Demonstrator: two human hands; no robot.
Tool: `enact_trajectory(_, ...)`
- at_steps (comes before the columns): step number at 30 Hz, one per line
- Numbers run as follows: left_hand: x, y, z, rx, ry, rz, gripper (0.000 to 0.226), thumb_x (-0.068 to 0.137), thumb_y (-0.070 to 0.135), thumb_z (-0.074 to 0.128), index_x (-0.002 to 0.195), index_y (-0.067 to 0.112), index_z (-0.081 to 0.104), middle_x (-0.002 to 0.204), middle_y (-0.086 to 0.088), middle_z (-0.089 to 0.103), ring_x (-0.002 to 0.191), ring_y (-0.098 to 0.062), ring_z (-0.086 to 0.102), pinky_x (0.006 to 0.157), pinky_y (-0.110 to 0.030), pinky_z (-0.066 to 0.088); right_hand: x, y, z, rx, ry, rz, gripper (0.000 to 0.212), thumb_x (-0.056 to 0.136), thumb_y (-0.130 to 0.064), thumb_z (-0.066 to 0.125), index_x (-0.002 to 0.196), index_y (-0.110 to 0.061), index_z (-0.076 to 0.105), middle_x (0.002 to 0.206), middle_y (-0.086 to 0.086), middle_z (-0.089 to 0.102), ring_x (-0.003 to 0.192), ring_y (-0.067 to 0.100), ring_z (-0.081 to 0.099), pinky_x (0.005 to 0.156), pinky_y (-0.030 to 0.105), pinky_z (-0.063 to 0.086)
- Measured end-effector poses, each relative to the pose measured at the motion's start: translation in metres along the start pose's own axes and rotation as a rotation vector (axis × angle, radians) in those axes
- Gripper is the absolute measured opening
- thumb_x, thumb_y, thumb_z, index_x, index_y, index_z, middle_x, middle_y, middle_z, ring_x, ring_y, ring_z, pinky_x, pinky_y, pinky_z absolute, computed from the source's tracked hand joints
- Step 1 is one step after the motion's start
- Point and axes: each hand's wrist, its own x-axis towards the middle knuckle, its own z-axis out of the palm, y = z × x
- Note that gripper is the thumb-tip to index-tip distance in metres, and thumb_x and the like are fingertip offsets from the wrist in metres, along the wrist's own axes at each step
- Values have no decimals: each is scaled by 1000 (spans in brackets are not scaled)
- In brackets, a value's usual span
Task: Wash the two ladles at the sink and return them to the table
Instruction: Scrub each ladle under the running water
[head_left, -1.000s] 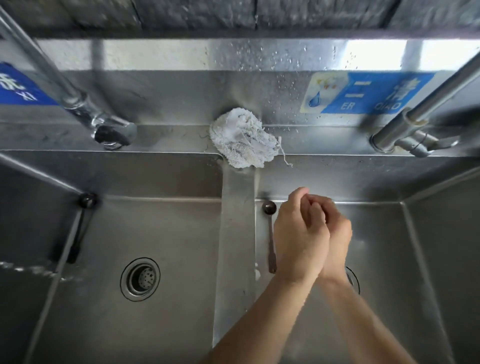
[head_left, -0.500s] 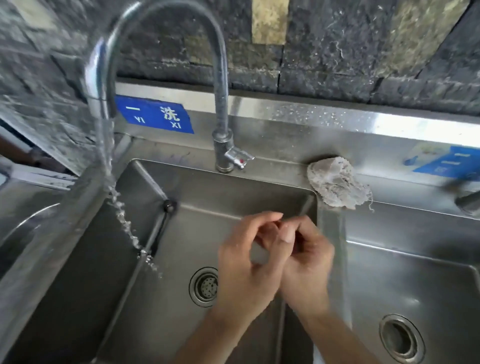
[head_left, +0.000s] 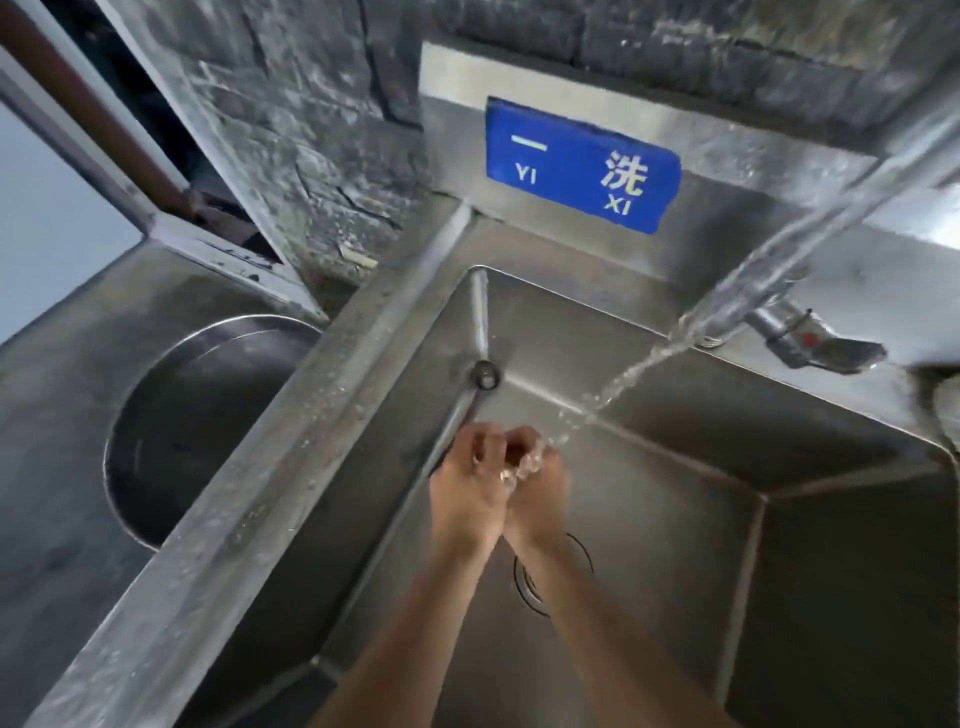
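We stand over a steel sink (head_left: 649, 525), both hands pressed together under a running stream of water (head_left: 618, 379) from the faucet (head_left: 810, 270). Our left hand (head_left: 470, 491) and right hand (head_left: 540, 486) have fingers curled into each other, holding nothing we can make out. One ladle (head_left: 470, 400) leans in the basin's far left corner, its small bowl up against the wall, handle running down behind our left hand. The second ladle is out of view. Risks as we judge them: wet hands may let the slim handle slip, and the water may splash over the rim.
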Motion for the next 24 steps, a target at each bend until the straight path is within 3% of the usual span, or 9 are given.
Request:
enact_trajectory(1,12,-8,-1,35,-17,-47,26,99,39,48,110,28,69,104,0,74,100,-23,69,76,-28,47,8,3,12,-25,-6,34,13,89,-8,65,77,-11,68,70,4,71,65,15,67,58,30,55)
enact_trajectory(3,34,-22,-1,89,-27,-138,35,101,43,43,119,26,67,118,-5,71,111,-26,65,81,-25,40,27,9,30,-25,10,116,10,91,-12,68,81,-14,67,70,-1,67,57,2,61,51,8,46)
enact_trajectory(4,45,-30,-1,128,-45,-172,40,102,44,39,122,23,66,123,-8,69,115,-28,62,83,-25,38,37,10,39,-52,24,166,7,90,-18,70,84,-17,68,71,-4,66,56,0,58,49,5,43)
enact_trajectory(6,63,-44,2,143,-103,-189,46,105,40,31,126,16,64,130,-13,65,121,-29,59,88,-27,37,58,16,55,-86,52,266,5,90,-27,69,88,-23,71,77,-5,69,69,11,65,59,9,47)
enact_trajectory(9,80,-61,4,48,-117,-265,50,105,40,30,127,10,64,133,-17,63,123,-28,57,84,-24,30,82,27,74,-73,76,371,11,89,-24,64,79,-25,68,80,-4,72,94,27,71,86,33,57)
enact_trajectory(13,96,-89,7,20,-130,-349,47,105,38,31,124,10,64,131,-16,64,120,-28,57,85,-26,33,103,37,100,-112,95,406,30,91,-23,63,118,-15,74,112,8,77,115,30,66,100,35,53)
enact_trajectory(16,103,-108,10,-26,-164,-382,43,105,39,34,126,14,63,128,-13,66,116,-29,61,97,-37,48,116,46,119,-149,85,394,31,90,-26,67,116,-12,73,111,11,76,114,34,67,102,42,53)
enact_trajectory(19,104,-117,13,-87,-138,-397,43,105,38,34,128,16,63,127,-12,67,117,-28,61,105,-44,45,121,53,132,-208,91,385,28,89,-30,70,112,-14,73,108,11,77,113,35,67,100,42,53)
enact_trajectory(24,96,-120,3,-100,-152,-335,40,101,32,39,137,27,55,134,-1,63,126,-22,56,109,-44,42,126,61,133,-136,130,432,23,86,-28,73,107,-19,77,99,4,79,105,28,71,95,37,57)
